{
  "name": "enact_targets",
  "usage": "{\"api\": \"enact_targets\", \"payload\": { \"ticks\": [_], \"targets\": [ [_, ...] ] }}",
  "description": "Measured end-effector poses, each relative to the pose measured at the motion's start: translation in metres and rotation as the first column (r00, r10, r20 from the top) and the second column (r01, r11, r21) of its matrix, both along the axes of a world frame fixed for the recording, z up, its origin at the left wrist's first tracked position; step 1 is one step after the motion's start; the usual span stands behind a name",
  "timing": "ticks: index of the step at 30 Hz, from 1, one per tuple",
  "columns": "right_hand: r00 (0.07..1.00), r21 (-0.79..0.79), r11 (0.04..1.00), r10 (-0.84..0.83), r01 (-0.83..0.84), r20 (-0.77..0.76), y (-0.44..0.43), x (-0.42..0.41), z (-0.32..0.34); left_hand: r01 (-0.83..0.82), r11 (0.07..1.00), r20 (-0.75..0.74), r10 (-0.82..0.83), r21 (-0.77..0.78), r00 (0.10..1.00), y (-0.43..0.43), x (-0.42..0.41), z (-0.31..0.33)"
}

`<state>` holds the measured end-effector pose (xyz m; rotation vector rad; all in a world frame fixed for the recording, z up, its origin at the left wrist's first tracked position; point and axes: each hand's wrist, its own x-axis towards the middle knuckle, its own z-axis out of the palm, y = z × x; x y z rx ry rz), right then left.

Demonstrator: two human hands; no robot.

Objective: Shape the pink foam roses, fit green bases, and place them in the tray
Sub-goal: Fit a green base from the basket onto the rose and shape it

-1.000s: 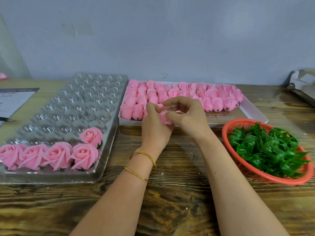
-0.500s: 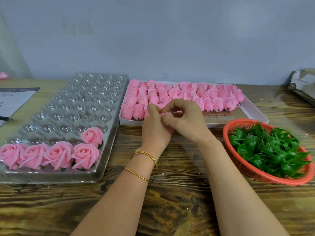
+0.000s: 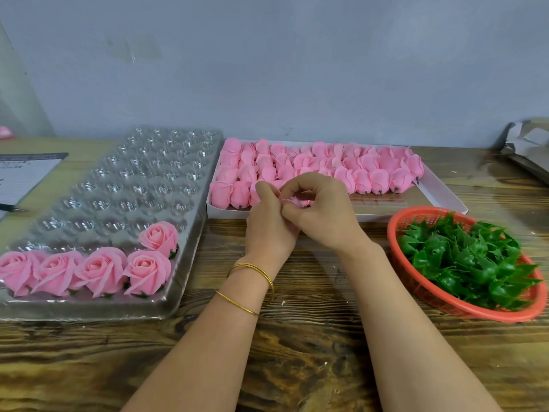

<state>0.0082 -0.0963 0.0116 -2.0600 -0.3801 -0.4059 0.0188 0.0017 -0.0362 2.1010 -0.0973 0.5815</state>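
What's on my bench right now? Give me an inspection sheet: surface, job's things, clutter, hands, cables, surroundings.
Surface: dark grained wooden table.
Job's things: clear plastic cavity tray holding five finished pink foam roses; white shallow box of unshaped pink foam buds; red plastic mesh basket of green plastic bases.
Clutter: printed paper sheet and dark pen at left; crumpled grey packaging far right.
Hands: left hand and right hand both pinch one pink bud.
Cables: nothing seen.
Surroundings: plain grey wall.

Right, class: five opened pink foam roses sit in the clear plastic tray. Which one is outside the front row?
The pink foam rose standing alone in the second row of the clear plastic tray, behind the rightmost front-row rose.
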Motion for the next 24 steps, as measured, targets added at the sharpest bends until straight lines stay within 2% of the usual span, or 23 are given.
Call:
{"api": "enact_targets", "payload": {
  "ticks": [5,13,16,18,21,24],
  "targets": [
    [1.000,0.027,1.000,0.009,-0.010,0.030,0.000,0.000,-0.001,-0.002,1.000,-0.004,0.002,0.000,1.000,0.001,0.000,-0.001],
    [0.995,0.037,0.997,0.062,-0.065,0.081,0.000,-0.002,0.002,-0.059,0.994,-0.062,0.054,-0.095,0.997,0.001,0.000,0.005],
    [0.995,0.219,0.972,0.093,-0.083,-0.035,-0.001,-0.001,0.004,-0.080,0.991,-0.125,0.066,-0.108,0.990,0.001,0.002,0.008],
    [0.994,0.343,0.937,0.091,-0.067,-0.055,-0.003,0.003,0.006,-0.069,0.994,-0.147,0.056,-0.087,0.988,0.001,0.003,0.009],
    [0.999,0.383,0.924,-0.005,0.023,-0.048,-0.006,0.009,0.005,-0.030,0.995,-0.142,0.017,-0.090,0.990,-0.001,0.002,0.009],
    [0.998,0.367,0.929,-0.011,0.034,-0.065,-0.003,0.012,0.000,0.010,0.994,-0.098,-0.021,-0.108,0.995,-0.003,-0.001,0.011]
  ]
}}
